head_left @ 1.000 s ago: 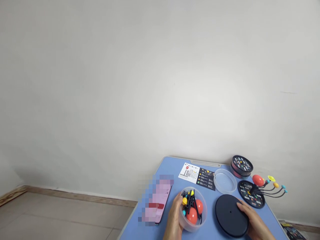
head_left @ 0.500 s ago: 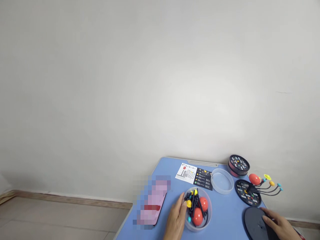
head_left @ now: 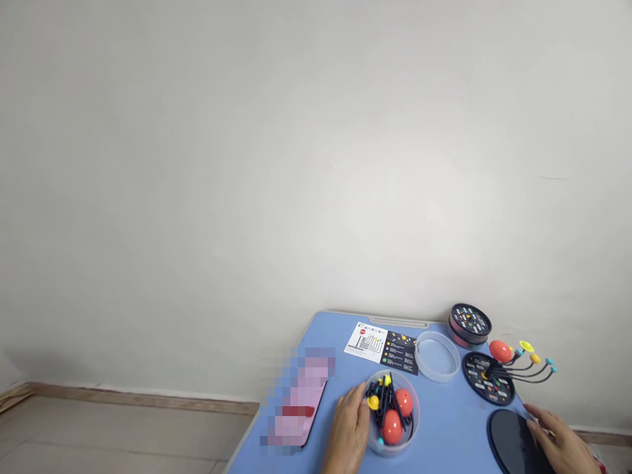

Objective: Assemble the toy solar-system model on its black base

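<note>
My left hand [head_left: 347,428] is closed around the left rim of a clear round plastic tub [head_left: 417,421] on the table. Inside the tub lie red balls [head_left: 392,426], small yellow pieces [head_left: 373,402] and several black rods [head_left: 382,401]. At the lower right, my right hand [head_left: 563,442] grips the right side of a plain black disc [head_left: 513,438], fingers and thumb at its edge. Behind that disc stands a planet model [head_left: 500,351], a red ball and curved arms with small coloured balls, on a printed round base [head_left: 478,378].
A blue table [head_left: 340,336] stands against the wall. On it are a printed instruction sheet [head_left: 380,345], a clear round lid or dish [head_left: 437,357], a stack of round black-and-red cases [head_left: 470,324] and a partly blurred phone [head_left: 301,408].
My right hand and the black disc have shifted slightly right, and the disc's angle has changed a little. My left hand stays on the tub.
</note>
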Motion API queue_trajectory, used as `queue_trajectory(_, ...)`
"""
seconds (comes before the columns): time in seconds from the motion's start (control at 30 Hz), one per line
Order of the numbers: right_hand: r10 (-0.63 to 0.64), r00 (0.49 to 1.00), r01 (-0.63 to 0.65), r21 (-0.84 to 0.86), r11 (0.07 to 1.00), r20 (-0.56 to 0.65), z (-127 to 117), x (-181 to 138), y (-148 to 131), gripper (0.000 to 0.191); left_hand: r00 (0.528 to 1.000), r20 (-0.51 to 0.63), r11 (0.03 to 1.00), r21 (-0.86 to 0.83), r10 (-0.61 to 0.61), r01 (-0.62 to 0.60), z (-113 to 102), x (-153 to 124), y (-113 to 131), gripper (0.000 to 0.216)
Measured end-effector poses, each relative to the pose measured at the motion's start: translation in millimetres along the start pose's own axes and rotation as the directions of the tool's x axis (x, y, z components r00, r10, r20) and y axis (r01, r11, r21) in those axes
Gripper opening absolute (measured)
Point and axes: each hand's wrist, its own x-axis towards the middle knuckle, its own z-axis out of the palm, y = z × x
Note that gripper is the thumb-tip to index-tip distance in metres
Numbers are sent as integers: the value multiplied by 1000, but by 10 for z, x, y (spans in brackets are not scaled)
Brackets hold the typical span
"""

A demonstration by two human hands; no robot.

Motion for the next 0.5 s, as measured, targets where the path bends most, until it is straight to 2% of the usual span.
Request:
queue_trajectory(0.1, 9, 997, -5, 54, 999, -77, -17, -71, -212, 50, 1000, -27, 998, -58, 4, -6, -9, 34, 1, 46)
queue_trajectory(0.2, -86, 989, 104, 143, 984, -124, 60, -187, -575, 43, 999, -43, 996, -85, 6, -10, -12, 54, 8, 41)
queue_trajectory(0.33, -275, 961, 265, 283, 922, -3, 315, -343, -1190, 29, 999, -39, 998, -59, 29, -31, -21, 38, 18, 44)
queue_trajectory(0.4, -389, 916, 335, 340, 879, 102, 446, -387, -1491, 26, 998, -38, 997, -58, 46, -48, -29, 17, 17, 44)
queue_trajectory(0.5, -510, 849, 433, 374, 820, 135, 585, -395, -1906, 29, 996, -58, 996, -64, 60, -64, -29, -21, 5, 42)
